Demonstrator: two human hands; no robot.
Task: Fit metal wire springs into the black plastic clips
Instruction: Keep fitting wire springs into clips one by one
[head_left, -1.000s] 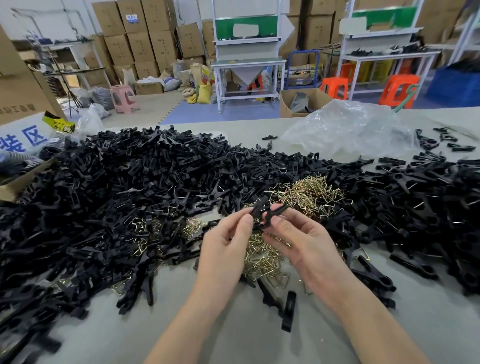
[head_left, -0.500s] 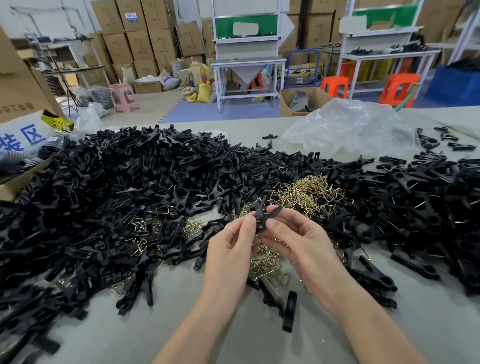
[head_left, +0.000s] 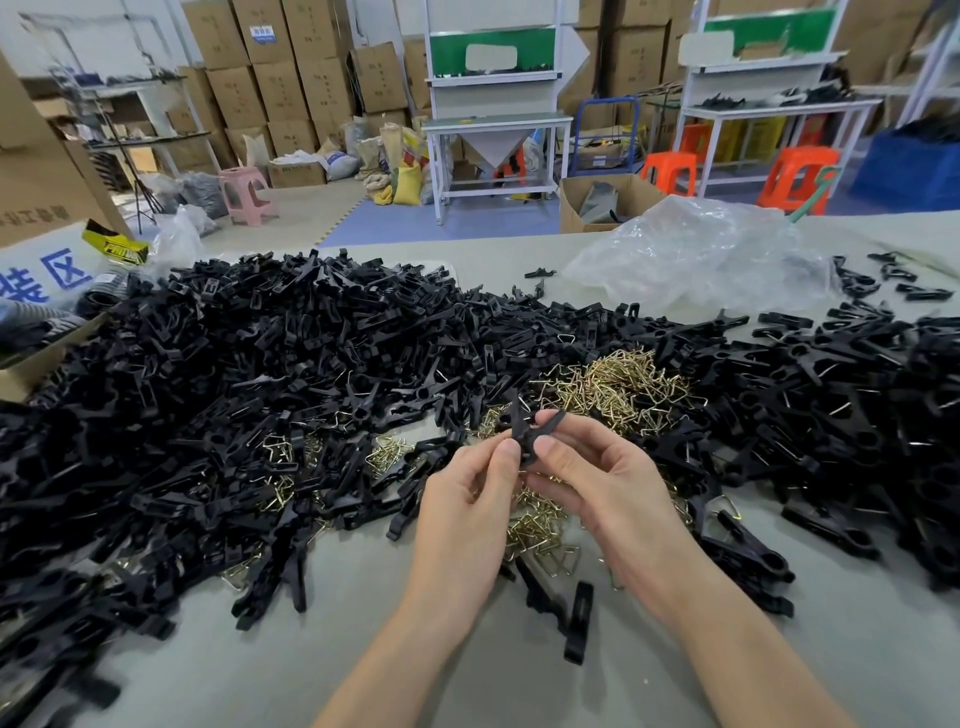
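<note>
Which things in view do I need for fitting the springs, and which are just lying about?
For the job:
- black clip, pinched between left hand and right hand
- pile of wire springs
- heap of black clip parts

Lying about:
- clear plastic bag on the table
- open cardboard box, pink stool and orange stool on the floor
</note>
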